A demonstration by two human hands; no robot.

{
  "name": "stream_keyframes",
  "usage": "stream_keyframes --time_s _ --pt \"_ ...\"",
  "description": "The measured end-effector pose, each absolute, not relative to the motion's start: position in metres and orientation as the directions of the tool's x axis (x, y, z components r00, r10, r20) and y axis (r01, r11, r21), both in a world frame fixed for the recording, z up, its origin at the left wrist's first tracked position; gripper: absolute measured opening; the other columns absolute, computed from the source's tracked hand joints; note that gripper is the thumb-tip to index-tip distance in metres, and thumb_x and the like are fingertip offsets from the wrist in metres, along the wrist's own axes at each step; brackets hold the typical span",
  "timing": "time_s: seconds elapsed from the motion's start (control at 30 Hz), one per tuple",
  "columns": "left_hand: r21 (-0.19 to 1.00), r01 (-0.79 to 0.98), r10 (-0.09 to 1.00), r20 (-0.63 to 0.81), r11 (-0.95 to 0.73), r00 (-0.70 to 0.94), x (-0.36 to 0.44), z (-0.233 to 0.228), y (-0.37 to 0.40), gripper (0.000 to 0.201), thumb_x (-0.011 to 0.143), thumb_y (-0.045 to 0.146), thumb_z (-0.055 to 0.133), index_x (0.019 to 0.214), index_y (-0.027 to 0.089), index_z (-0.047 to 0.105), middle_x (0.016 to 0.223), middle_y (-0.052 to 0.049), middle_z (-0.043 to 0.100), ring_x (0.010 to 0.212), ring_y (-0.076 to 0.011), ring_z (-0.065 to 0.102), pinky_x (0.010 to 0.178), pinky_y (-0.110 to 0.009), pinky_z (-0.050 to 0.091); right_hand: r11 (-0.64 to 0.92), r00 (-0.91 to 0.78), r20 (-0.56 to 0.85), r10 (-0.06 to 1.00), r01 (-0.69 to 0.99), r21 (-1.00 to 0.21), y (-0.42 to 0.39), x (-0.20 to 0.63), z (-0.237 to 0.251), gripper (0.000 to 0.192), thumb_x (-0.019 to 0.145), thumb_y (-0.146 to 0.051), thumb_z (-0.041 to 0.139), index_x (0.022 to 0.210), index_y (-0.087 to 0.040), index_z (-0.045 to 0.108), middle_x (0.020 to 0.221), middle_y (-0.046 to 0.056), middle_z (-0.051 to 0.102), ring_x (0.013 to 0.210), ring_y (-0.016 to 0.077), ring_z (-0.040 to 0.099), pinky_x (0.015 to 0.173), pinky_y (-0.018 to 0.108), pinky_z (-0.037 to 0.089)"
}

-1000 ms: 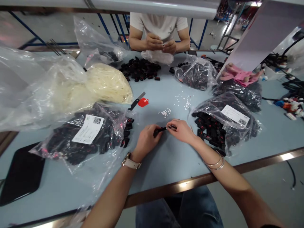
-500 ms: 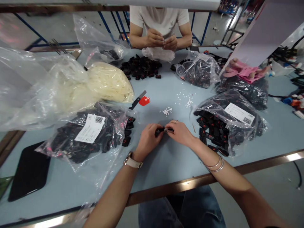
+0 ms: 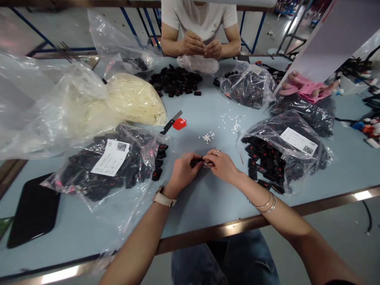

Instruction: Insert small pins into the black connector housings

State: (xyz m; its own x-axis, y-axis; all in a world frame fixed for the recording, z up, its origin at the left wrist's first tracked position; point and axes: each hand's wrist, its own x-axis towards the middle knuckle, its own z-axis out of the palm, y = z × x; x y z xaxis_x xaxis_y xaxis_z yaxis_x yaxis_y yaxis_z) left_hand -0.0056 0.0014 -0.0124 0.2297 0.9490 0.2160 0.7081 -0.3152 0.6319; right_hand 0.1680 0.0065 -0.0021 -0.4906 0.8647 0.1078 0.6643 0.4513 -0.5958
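The pale blue worktable [image 3: 208, 206] with its brass-coloured front edge sat crowded with bags of parts, and across it, at twelve o'clock, a co-worker in a white T-shirt [image 3: 202, 19] worked something small between both hands. At the table's centre our left hand [image 3: 181, 171] and right hand [image 3: 222, 165] met, each closed in a fingertip pinch on the same small black connector [image 3: 196, 161]; the left gripped its body and the right pressed at its end, though whether a small white piece was caught under those fingertips we could not tell. Compared with a second ago the two hands had drawn tighter together, so far less of the connector showed between them, which we judged to mean a piece was being seated into it. At three o'clock of the hands lay an open clear bag of black connectors [image 3: 273, 158] with a white label, and at nine o'clock a second labelled bag [image 3: 113, 166]. At twelve o'clock, near the hands, lay a scatter of tiny white pieces [image 3: 207, 138], and toward eleven o'clock a black-handled blade [image 3: 170, 122] touching a red cap [image 3: 179, 124], with a bag of cream-coloured strips [image 3: 133, 101] beyond.
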Motion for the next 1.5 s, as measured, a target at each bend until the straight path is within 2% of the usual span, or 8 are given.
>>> stream_keyframes --time_s 0.4,0.77,0.87,1.0,1.13,1.27,1.43,1.5 --pt "0.672 0.68 0.956 0.201 -0.292 0.212 -0.006 -0.013 0.003 0.011 0.078 0.029 0.061 0.08 0.019 0.063 0.072 -0.002 0.068 0.065 -0.0155 0.061 0.06 -0.026 0.046 0.329 -0.357 0.126 0.925 0.593 -0.735 0.004 0.17 0.001 0.03 0.081 -0.009 0.052 0.104 -0.021 0.068 0.1 0.005 0.066 0.089 0.0143 0.061 0.083 0.026 0.046" --pt "0.67 0.68 0.955 0.197 -0.298 0.223 -0.007 -0.013 0.002 0.007 0.077 0.023 0.061 0.081 0.018 0.063 0.077 -0.003 0.069 0.071 -0.017 0.063 0.063 -0.028 0.047 0.425 -0.473 0.035 0.88 0.754 -0.501 -0.001 0.171 0.007 0.034 0.082 -0.014 0.049 0.111 -0.023 0.064 0.107 0.005 0.065 0.086 0.0169 0.061 0.072 0.028 0.045" --pt "0.661 0.686 0.952 0.194 -0.304 0.235 -0.006 -0.012 0.003 0.006 0.078 0.024 0.061 0.082 0.019 0.063 0.078 -0.003 0.069 0.072 -0.0178 0.063 0.063 -0.028 0.047 0.39 -0.448 0.026 0.894 0.745 -0.541 0.001 0.172 0.008 0.036 0.08 -0.011 0.049 0.11 -0.024 0.064 0.107 0.004 0.065 0.09 0.0167 0.061 0.075 0.027 0.045" --pt "0.651 0.701 0.956 0.187 -0.292 0.225 -0.006 -0.013 0.003 0.009 0.079 0.027 0.061 0.081 0.019 0.062 0.075 -0.002 0.068 0.071 -0.0179 0.063 0.061 -0.028 0.046 0.234 -0.251 0.058 0.966 0.76 -0.607 0.008 0.177 0.009 0.033 0.08 -0.009 0.047 0.105 -0.021 0.066 0.104 0.005 0.067 0.093 0.0176 0.061 0.082 0.028 0.045" --pt "0.64 0.706 0.953 0.194 -0.303 0.232 -0.006 -0.014 0.002 0.009 0.078 0.027 0.062 0.082 0.019 0.061 0.076 -0.002 0.068 0.071 -0.0176 0.062 0.062 -0.028 0.046 0.098 -0.106 0.029 0.994 0.739 -0.666 0.012 0.181 0.012 0.023 0.085 -0.02 0.048 0.097 -0.02 0.068 0.083 0.003 0.069 0.073 0.0154 0.061 0.069 0.025 0.044" --pt "0.646 0.705 0.956 0.181 -0.293 0.232 -0.006 -0.013 0.002 0.01 0.079 0.028 0.061 0.084 0.019 0.061 0.079 -0.003 0.068 0.071 -0.0178 0.062 0.061 -0.028 0.046 0.075 -0.127 -0.022 0.992 0.708 -0.702 0.01 0.179 0.016 0.025 0.085 -0.02 0.048 0.102 -0.02 0.068 0.07 -0.001 0.066 0.06 0.012 0.057 0.061 0.022 0.04" --pt "0.647 0.706 0.957 0.172 -0.288 0.233 -0.005 -0.011 0.001 0.011 0.08 0.028 0.06 0.084 0.019 0.06 0.078 -0.003 0.068 0.071 -0.0181 0.062 0.061 -0.029 0.046 0.145 -0.162 0.043 0.986 0.695 -0.704 0.009 0.177 0.021 0.022 0.085 -0.02 0.051 0.094 -0.02 0.071 0.086 0.003 0.068 0.065 0.0105 0.055 0.062 0.021 0.038" --pt "0.645 0.706 0.955 0.175 -0.294 0.238 -0.005 -0.011 0.001 0.009 0.08 0.028 0.06 0.083 0.019 0.06 0.078 -0.003 0.067 0.071 -0.0181 0.062 0.061 -0.029 0.046 0.129 -0.134 0.051 0.99 0.679 -0.722 0.01 0.176 0.022 0.02 0.084 -0.024 0.053 0.091 -0.019 0.072 0.086 0.003 0.068 0.063 0.0098 0.053 0.06 0.021 0.038"
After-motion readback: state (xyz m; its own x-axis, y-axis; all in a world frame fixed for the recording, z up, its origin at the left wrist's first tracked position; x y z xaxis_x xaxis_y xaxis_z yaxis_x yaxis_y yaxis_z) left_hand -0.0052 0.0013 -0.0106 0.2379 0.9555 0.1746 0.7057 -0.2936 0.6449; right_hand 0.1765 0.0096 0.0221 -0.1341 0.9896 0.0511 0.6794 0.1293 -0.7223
